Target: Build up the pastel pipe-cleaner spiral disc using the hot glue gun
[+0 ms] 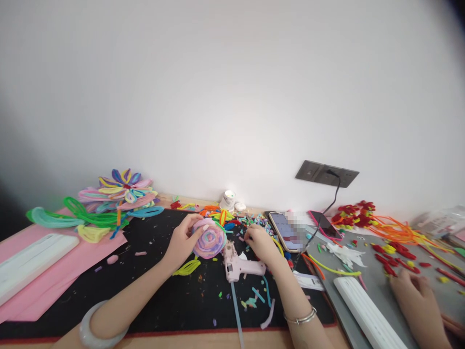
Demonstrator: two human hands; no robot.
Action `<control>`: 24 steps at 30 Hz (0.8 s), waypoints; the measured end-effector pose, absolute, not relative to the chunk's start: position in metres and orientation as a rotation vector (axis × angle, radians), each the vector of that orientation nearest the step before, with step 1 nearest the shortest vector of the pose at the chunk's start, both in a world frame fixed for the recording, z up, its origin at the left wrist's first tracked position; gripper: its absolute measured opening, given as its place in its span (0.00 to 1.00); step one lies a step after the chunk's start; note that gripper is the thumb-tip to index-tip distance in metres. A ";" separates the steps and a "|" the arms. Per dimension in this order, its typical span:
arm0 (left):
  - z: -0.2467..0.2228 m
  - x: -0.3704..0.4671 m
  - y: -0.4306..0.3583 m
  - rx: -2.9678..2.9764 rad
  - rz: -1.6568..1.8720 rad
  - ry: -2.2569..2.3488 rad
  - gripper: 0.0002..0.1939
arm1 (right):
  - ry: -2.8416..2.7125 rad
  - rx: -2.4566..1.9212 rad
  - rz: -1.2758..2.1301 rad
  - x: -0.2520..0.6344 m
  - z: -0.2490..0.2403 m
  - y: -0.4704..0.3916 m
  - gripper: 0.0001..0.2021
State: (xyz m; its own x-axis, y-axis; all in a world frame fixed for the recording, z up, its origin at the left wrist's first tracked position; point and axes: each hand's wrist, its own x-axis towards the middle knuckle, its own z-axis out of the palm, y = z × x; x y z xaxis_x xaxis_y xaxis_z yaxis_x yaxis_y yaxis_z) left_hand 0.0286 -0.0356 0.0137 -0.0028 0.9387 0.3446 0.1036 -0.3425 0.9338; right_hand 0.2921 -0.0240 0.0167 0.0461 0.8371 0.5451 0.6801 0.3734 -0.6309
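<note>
My left hand (186, 238) grips a round pastel spiral disc (209, 238), pink and purple and made of fuzzy pipe cleaner, by its left edge. A small pale bit sits near the disc's top. Just right of the disc, my right hand (260, 243) has its fingers curled together above colourful scraps (260, 222); whatever is between them is too small or hidden to name. Below and between both hands lies a pale pink glue gun (241, 266), with a bluish glue stick (236, 310) trailing toward the front edge. A yellow-green leaf shape (187, 266) rests below my left hand.
At left, pipe-cleaner flowers (125, 191) lie near pink paper (72, 271) and a white bar (32, 266). A phone (281, 232) and a black cord (332, 206) are to the right. Another person's hand (417, 303) works at far right beside red pieces (385, 261).
</note>
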 end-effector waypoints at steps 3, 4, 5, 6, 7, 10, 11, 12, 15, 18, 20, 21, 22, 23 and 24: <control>0.013 0.028 -0.036 1.555 1.413 1.122 0.14 | -1.693 -1.276 0.512 0.295 0.025 -0.018 0.05; 0.013 0.028 -0.036 1.564 1.409 1.125 0.14 | -1.676 -1.259 0.573 0.296 0.026 -0.018 0.04; 0.013 0.028 -0.036 1.574 1.404 1.126 0.14 | -1.650 -1.249 0.616 0.296 0.027 -0.018 0.03; 0.013 0.028 -0.036 1.583 1.400 1.128 0.14 | -1.618 -1.243 0.647 0.296 0.028 -0.019 0.03; 0.013 0.028 -0.036 1.591 1.397 1.133 0.14 | -1.582 -1.237 0.675 0.296 0.028 -0.020 0.03; 0.013 0.028 -0.036 1.606 1.396 1.146 0.14 | -1.504 -1.230 0.742 0.295 0.027 -0.026 0.05; 0.013 0.028 -0.036 1.607 1.396 1.150 0.14 | -1.498 -1.233 0.746 0.295 0.027 -0.027 0.07; 0.014 0.027 -0.037 1.606 1.397 1.154 0.14 | -1.500 -1.235 0.744 0.295 0.027 -0.029 0.09; 0.015 0.027 -0.037 1.599 1.399 1.166 0.14 | -1.515 -1.225 0.706 0.296 0.028 -0.031 0.09; 0.015 0.027 -0.037 1.592 1.400 1.166 0.14 | -1.520 -1.198 0.690 0.297 0.027 -0.031 0.05; 0.015 0.026 -0.037 1.584 1.400 1.158 0.14 | -1.517 -1.190 0.701 0.298 0.026 -0.032 0.04; 0.014 0.027 -0.037 1.581 1.401 1.155 0.14 | -1.517 -1.192 0.705 0.299 0.026 -0.032 0.04; 0.014 0.027 -0.036 1.581 1.402 1.154 0.14 | -1.521 -1.198 0.704 0.299 0.025 -0.032 0.04; 0.014 0.027 -0.036 1.581 1.403 1.155 0.14 | -1.529 -1.207 0.698 0.299 0.025 -0.032 0.05; 0.014 0.027 -0.036 1.582 1.403 1.156 0.15 | -1.540 -1.219 0.686 0.300 0.025 -0.032 0.05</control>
